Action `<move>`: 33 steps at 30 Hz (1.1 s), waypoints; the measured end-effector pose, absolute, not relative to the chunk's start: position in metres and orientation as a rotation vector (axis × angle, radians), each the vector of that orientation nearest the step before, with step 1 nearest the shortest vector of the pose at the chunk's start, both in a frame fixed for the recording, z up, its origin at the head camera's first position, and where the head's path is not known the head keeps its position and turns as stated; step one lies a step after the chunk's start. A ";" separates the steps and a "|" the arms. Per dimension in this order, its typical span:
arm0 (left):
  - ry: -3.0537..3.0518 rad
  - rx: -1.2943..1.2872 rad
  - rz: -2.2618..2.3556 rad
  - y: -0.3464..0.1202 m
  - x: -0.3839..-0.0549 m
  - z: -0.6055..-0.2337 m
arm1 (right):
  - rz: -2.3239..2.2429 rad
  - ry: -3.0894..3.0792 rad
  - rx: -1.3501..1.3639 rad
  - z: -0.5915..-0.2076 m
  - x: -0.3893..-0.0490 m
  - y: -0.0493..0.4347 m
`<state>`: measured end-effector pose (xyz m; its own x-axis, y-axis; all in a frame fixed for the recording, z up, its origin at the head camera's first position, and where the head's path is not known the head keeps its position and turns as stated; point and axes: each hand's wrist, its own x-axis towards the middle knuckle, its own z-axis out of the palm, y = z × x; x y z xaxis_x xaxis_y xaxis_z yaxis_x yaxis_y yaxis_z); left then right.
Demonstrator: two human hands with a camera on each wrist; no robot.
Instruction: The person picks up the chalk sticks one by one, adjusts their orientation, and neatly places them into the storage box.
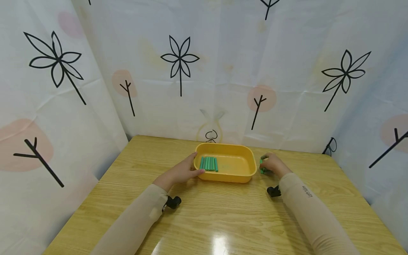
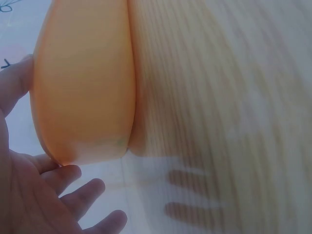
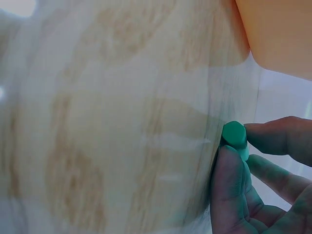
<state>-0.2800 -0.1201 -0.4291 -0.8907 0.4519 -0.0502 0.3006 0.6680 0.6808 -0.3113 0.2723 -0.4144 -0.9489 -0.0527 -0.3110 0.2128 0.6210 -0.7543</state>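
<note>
A shallow yellow plastic basin point(image 1: 236, 177) stands on the wooden table. Inside it, at its left end, several green sticks point(image 1: 209, 164) lie side by side in a row. My left hand point(image 1: 181, 170) holds the basin's left end, thumb at the front rim; in the left wrist view its other fingers point(image 2: 83, 197) spread beside the basin wall. Right of the basin, my right hand point(image 1: 274, 165) is down at the tabletop. In the right wrist view its fingertips pinch a short green stick point(image 3: 234, 135), and more green shows just below.
The light wood table point(image 1: 204, 212) runs back to a white patterned cloth point(image 1: 220, 71), which hangs behind and at both sides. A small black cord point(image 1: 331, 145) is at the table's back right corner. Black wrist cameras point(image 1: 173, 202) sit on both sleeves.
</note>
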 end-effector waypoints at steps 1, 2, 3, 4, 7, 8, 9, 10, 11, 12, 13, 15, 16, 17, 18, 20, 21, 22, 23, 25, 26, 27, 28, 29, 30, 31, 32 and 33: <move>2.668 0.608 1.032 -0.120 -0.280 -0.429 | -1.239 2.542 0.131 -0.414 -0.311 0.272; 2.669 0.612 1.034 -0.120 -0.280 -0.429 | -1.233 2.545 0.131 -0.415 -0.311 0.272; 2.668 0.609 1.031 -0.120 -0.280 -0.429 | -1.225 2.547 0.132 -0.415 -0.312 0.272; 2.669 0.611 1.030 -0.120 -0.280 -0.429 | -1.220 2.548 0.132 -0.415 -0.312 0.272; 2.669 0.607 1.030 -0.120 -0.280 -0.429 | -1.219 2.543 0.137 -0.415 -0.312 0.273; 2.669 0.610 1.035 -0.121 -0.280 -0.429 | -1.225 2.538 0.139 -0.415 -0.312 0.273; 2.668 0.606 1.034 -0.121 -0.280 -0.429 | -1.231 2.531 0.144 -0.415 -0.312 0.273; 2.667 0.607 1.035 -0.121 -0.281 -0.429 | -1.240 2.523 0.148 -0.415 -0.312 0.273; 2.668 0.610 1.038 -0.121 -0.281 -0.429 | -1.250 2.515 0.155 -0.415 -0.311 0.274; 2.667 0.615 1.042 -0.121 -0.280 -0.429 | -1.258 2.509 0.161 -0.415 -0.311 0.274; 2.667 0.614 1.035 -0.121 -0.280 -0.429 | -1.262 2.502 0.167 -0.415 -0.311 0.275; 2.668 0.619 1.033 -0.120 -0.280 -0.429 | -1.280 2.487 0.181 -0.414 -0.311 0.276; 2.668 0.621 1.035 -0.120 -0.280 -0.428 | -1.286 2.482 0.183 -0.414 -0.310 0.277; 2.670 0.623 1.037 -0.120 -0.280 -0.429 | -1.288 2.479 0.183 -0.413 -0.310 0.277; 2.671 0.621 1.035 -0.120 -0.280 -0.428 | -1.299 2.471 0.187 -0.412 -0.310 0.278; 2.674 0.621 1.031 -0.120 -0.280 -0.429 | -1.317 2.458 0.187 -0.410 -0.309 0.280; 2.675 0.622 1.031 -0.120 -0.281 -0.429 | -1.329 2.449 0.195 -0.408 -0.309 0.281; 2.675 0.622 1.032 -0.120 -0.281 -0.429 | -1.330 2.449 0.193 -0.407 -0.308 0.282; 2.675 0.623 1.037 -0.120 -0.281 -0.430 | -1.334 2.449 0.194 -0.405 -0.308 0.283; 2.673 0.619 1.039 -0.120 -0.282 -0.430 | -1.329 2.460 0.186 -0.401 -0.307 0.284; 2.672 0.617 1.039 -0.120 -0.282 -0.430 | -1.320 2.470 0.178 -0.400 -0.306 0.285; 2.670 0.615 1.040 -0.120 -0.282 -0.430 | -1.314 2.481 0.174 -0.397 -0.306 0.285; 2.670 0.613 1.039 -0.120 -0.282 -0.430 | -1.304 2.492 0.153 -0.395 -0.306 0.286; 2.669 0.610 1.035 -0.120 -0.282 -0.430 | -1.299 2.498 0.147 -0.393 -0.306 0.287; 2.668 0.607 1.030 -0.121 -0.282 -0.430 | -1.297 2.499 0.136 -0.391 -0.306 0.288; 2.668 0.606 1.025 -0.121 -0.282 -0.430 | -1.309 2.494 0.136 -0.389 -0.306 0.288; 2.667 0.611 1.031 -0.120 -0.282 -0.430 | -1.311 2.493 0.127 -0.387 -0.306 0.288; 2.667 0.611 1.030 -0.120 -0.282 -0.430 | -1.323 2.487 0.126 -0.384 -0.305 0.288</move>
